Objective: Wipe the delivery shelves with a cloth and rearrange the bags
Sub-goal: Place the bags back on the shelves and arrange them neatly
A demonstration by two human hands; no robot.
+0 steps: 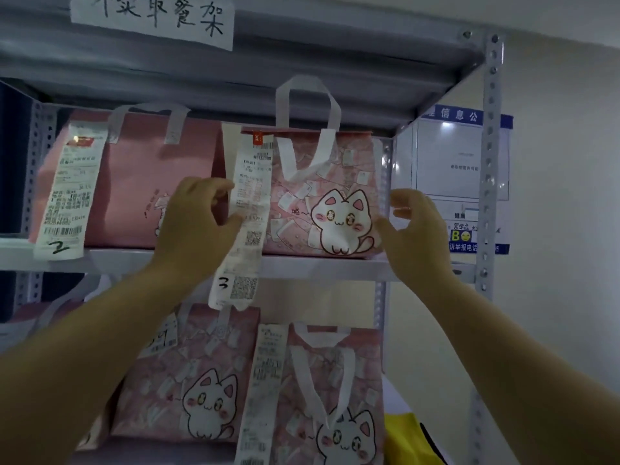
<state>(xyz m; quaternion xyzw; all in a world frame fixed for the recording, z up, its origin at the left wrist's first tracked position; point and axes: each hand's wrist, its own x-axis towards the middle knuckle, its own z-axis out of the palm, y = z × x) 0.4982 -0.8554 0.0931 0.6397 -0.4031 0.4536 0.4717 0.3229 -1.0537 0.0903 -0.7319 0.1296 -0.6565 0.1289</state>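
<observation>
Though close to the post (380, 307), bag (335, 182) edges in left hand (194, 226), right hand (417, 229).

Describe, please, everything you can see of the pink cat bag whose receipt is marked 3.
The pink cat bag stands upright on the upper shelf, a fabric-like tote printed with a white cat, top folded shut, white strap handles. A long receipt hangs down its front past the shelf edge. The left hand and right hand grip its sides.
</observation>
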